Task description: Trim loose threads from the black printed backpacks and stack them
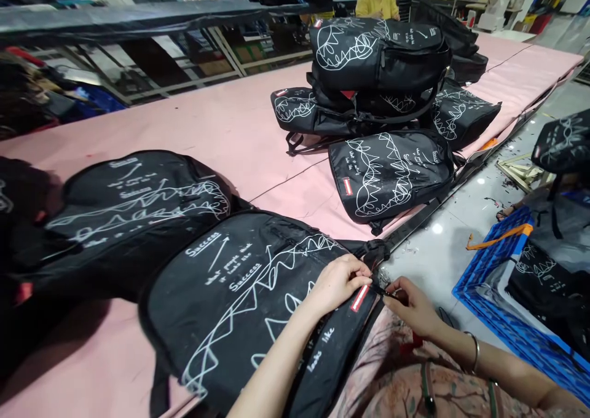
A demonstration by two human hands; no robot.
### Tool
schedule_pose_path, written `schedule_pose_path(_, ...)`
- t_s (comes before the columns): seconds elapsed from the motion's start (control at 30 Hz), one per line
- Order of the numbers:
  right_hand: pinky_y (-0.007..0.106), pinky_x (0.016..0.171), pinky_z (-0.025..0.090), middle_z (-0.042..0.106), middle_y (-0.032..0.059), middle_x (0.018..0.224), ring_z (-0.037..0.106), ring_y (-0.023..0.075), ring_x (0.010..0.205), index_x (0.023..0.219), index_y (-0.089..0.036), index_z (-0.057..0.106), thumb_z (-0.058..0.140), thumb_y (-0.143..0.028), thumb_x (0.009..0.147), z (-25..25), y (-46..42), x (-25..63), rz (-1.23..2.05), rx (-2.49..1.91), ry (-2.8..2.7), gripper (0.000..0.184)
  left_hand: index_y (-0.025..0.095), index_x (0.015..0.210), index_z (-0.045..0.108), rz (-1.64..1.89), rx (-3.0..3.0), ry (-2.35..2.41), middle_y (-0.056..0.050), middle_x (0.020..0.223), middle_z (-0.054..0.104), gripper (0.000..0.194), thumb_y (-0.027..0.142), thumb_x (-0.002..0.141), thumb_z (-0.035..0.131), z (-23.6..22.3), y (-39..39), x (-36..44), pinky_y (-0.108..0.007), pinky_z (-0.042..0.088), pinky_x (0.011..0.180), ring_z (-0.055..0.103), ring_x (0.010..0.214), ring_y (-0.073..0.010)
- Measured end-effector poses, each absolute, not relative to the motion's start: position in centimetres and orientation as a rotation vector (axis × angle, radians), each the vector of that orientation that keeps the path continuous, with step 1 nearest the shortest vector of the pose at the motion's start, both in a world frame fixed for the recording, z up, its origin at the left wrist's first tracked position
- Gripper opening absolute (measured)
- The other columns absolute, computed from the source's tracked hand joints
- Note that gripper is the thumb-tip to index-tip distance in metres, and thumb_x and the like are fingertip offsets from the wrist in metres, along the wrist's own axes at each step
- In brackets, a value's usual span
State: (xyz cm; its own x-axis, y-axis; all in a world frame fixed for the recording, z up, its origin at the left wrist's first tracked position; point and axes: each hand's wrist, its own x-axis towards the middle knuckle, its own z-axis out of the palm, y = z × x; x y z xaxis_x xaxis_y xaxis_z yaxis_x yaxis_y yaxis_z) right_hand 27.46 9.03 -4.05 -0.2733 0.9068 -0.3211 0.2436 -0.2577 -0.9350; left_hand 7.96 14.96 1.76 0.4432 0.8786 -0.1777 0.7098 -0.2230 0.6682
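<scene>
A black backpack [230, 283] with white scribbled lines and lettering lies flat in front of me. My left hand [341, 281] rests on its near right end, fingers pinched at the edge beside a red and white label [359, 297]. Just to the right, my right hand [410, 306] is closed on a small, slim dark item [386, 292]; whether it is a tool or a strap end I cannot tell. Both sets of fingertips are close together at the backpack's edge, where dark straps [369, 247] bunch up.
More black backpacks [138, 203] lie on the left of the pink-covered table [221, 123]. Another backpack [391, 172] and a stack [378, 55] stand further back. A blue crate [488, 270] with bags is on the floor at right. A person in yellow [378, 1] is beyond the table.
</scene>
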Motion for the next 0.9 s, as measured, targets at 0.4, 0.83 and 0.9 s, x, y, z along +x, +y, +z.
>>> schedule_pose_path(0.4, 0.023, 0.056, 0.036, 0.059, -0.0024, 0.072, 0.050, 0.0114, 0.059, 0.082, -0.020, 0.053, 0.055, -0.027, 0.078, -3.1, 10.2, 27.1, 1.424, -1.375, -1.673, 0.008, 0.019, 0.080, 0.061, 0.337, 2.110, 1.371, -0.004, 0.080, 0.059, 0.023, 0.028, 0.087, 0.042, 1.7, 14.7, 8.6, -0.029, 0.042, 0.072, 0.054, 0.078, -0.0171)
schedule_pose_path(0.83, 0.022, 0.054, 0.033, 0.053, -0.0047, 0.063, 0.045, 0.0103, 0.056, 0.079, -0.020, 0.052, 0.053, -0.025, 0.078, -3.4, 10.3, 27.3, 1.361, -1.336, -1.727, 0.005, 0.018, 0.073, 0.059, 0.164, 2.266, 1.479, -0.005, 0.085, 0.056, 0.012, 0.023, 0.081, 0.051, 1.3, 14.0, 9.9, -0.033, 0.039, 0.069, 0.051, 0.083, -0.0208)
schedule_pose_path(0.9, 0.022, 0.054, 0.033, 0.052, -0.0045, 0.062, 0.045, 0.0101, 0.056, 0.077, -0.019, 0.053, 0.052, -0.024, 0.078, -3.3, 10.6, 27.4, 1.390, -1.309, -1.712, 0.005, 0.018, 0.072, 0.057, 0.256, 2.243, 1.496, -0.005, 0.085, 0.055, 0.015, 0.022, 0.083, 0.048, 1.1, 14.0, 10.0, -0.033, 0.040, 0.071, 0.051, 0.083, -0.0201)
